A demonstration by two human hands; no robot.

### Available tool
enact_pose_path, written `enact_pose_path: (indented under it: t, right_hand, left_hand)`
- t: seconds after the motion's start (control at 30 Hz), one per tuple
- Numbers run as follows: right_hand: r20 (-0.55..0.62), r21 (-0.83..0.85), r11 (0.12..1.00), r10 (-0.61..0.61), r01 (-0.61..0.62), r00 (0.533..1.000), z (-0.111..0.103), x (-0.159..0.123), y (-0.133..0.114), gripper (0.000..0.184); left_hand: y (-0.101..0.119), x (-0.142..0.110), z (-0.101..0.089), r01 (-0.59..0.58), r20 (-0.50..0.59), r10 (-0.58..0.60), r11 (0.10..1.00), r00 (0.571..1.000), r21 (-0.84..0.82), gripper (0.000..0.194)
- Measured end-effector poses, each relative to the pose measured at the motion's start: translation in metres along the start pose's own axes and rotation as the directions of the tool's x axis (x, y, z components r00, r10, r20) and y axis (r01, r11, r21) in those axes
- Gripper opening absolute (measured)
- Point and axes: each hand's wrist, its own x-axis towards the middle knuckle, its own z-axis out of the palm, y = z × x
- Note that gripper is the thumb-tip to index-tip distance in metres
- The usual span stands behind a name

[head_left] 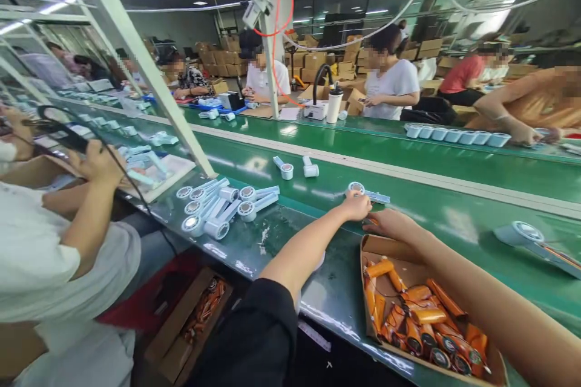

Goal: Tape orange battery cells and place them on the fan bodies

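Note:
My left hand (358,205) is closed on a light-blue plastic housing (379,198) with a round head and a long handle, at the near edge of the green belt. Close beside it, my right hand (393,224) has its fingers drawn together over the handle's near side, with a small orange piece at the fingertips, mostly hidden. Below my right forearm stands a cardboard box (367,290) of orange-wrapped cylinders with wires, which look like batteries (429,316). Several similar blue housings (218,208) lie heaped to the left of my hands.
Two blue housings (286,170) lie farther up the green belt (327,184); another (526,234), with orange wires, lies at right. A slanted metal post (145,66) rises at left beside a co-worker's hand (102,163). Across the belt, co-workers sit near a row of blue cups (456,135).

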Motion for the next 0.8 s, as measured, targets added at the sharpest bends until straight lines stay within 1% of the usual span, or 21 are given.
enact_pose_path:
  t: [0.07,0.13,0.17,0.23,0.27,0.3,0.37,0.4,0.43,0.47,0.5,0.53,0.57,0.63,0.7,0.73,0.77,0.8]
  right_hand:
    - [0.016,-0.029,0.999,-0.029,0.030,0.999,-0.002,0.003,0.000,0.031]
    - [0.020,-0.048,0.998,-0.030,0.031,0.999,-0.007,-0.001,0.007,0.027]
    - [0.016,-0.056,0.998,-0.012,0.013,1.000,-0.009,-0.006,0.013,0.026]
    - [-0.007,-0.066,0.996,0.062,-0.062,0.998,-0.012,-0.021,0.029,0.029]
    - [-0.023,-0.067,0.991,0.111,-0.112,0.994,-0.012,-0.031,0.038,0.031]
    - [-0.037,-0.064,0.985,0.158,-0.160,0.987,-0.012,-0.041,0.047,0.032]
    - [-0.061,-0.050,0.971,0.232,-0.235,0.971,-0.010,-0.060,0.065,0.032]
    - [-0.073,-0.043,0.964,0.259,-0.262,0.963,-0.009,-0.068,0.071,0.032]
    - [-0.087,-0.037,0.957,0.282,-0.286,0.955,-0.009,-0.075,0.076,0.032]
    - [-0.105,-0.033,0.951,0.304,-0.309,0.947,-0.009,-0.079,0.077,0.033]
    - [-0.125,-0.031,0.944,0.323,-0.329,0.938,-0.010,-0.082,0.075,0.033]
    - [-0.144,-0.035,0.937,0.339,-0.347,0.930,-0.013,-0.084,0.070,0.034]
    - [-0.170,-0.028,0.935,0.344,-0.354,0.923,-0.016,-0.086,0.059,0.035]
    - [-0.245,0.054,0.947,0.319,-0.315,0.916,-0.024,-0.089,0.027,0.037]
    - [-0.321,0.233,0.952,0.266,-0.197,0.909,-0.033,-0.099,-0.017,0.037]
    - [-0.330,0.337,0.933,0.244,-0.128,0.912,-0.036,-0.105,-0.041,0.036]
    - [-0.309,0.432,0.899,0.221,-0.070,0.925,-0.039,-0.112,-0.064,0.036]
    - [-0.261,0.526,0.850,0.189,-0.025,0.947,-0.040,-0.118,-0.086,0.038]
  left_hand:
    - [0.008,-0.006,-0.008,0.012,-0.023,-0.013,1.000,1.000,-0.021,0.022]
    - [0.015,-0.024,-0.017,0.005,-0.063,-0.008,0.999,0.998,-0.047,0.018]
    - [0.017,-0.040,-0.020,-0.007,-0.087,0.002,0.998,0.996,-0.062,0.020]
    - [0.014,-0.085,-0.024,-0.042,-0.126,0.030,0.995,0.992,-0.092,0.029]
    - [0.007,-0.113,-0.026,-0.063,-0.134,0.048,0.992,0.990,-0.109,0.033]
    - [-0.004,-0.143,-0.027,-0.076,-0.127,0.060,0.989,0.990,-0.124,0.032]
    - [-0.036,-0.204,-0.031,-0.082,-0.099,0.069,0.987,0.993,-0.140,0.028]
    - [-0.054,-0.230,-0.033,-0.086,-0.065,0.077,0.987,0.995,-0.134,0.029]
    - [-0.071,-0.253,-0.034,-0.087,-0.015,0.086,0.993,0.996,-0.080,0.032]
    - [-0.086,-0.272,-0.035,-0.093,0.037,0.094,0.995,0.995,-0.027,0.041]
    - [-0.096,-0.286,-0.034,-0.102,0.071,0.100,0.994,0.992,0.026,0.048]
    - [-0.102,-0.295,-0.032,-0.105,0.084,0.098,0.991,0.992,0.083,0.052]
    - [-0.105,-0.299,-0.028,-0.100,0.075,0.091,0.986,0.993,0.136,0.053]
    - [-0.103,-0.296,-0.021,-0.053,0.008,0.053,0.969,0.999,0.243,0.048]
    - [-0.096,-0.286,-0.013,0.017,-0.077,0.009,0.941,0.997,0.337,0.039]
    - [-0.091,-0.281,-0.009,0.039,-0.123,0.008,0.928,0.992,0.370,0.034]
    - [-0.085,-0.278,-0.006,0.039,-0.174,0.033,0.919,0.984,0.392,0.031]
    - [-0.078,-0.277,-0.004,0.016,-0.232,0.085,0.915,0.969,0.402,0.028]
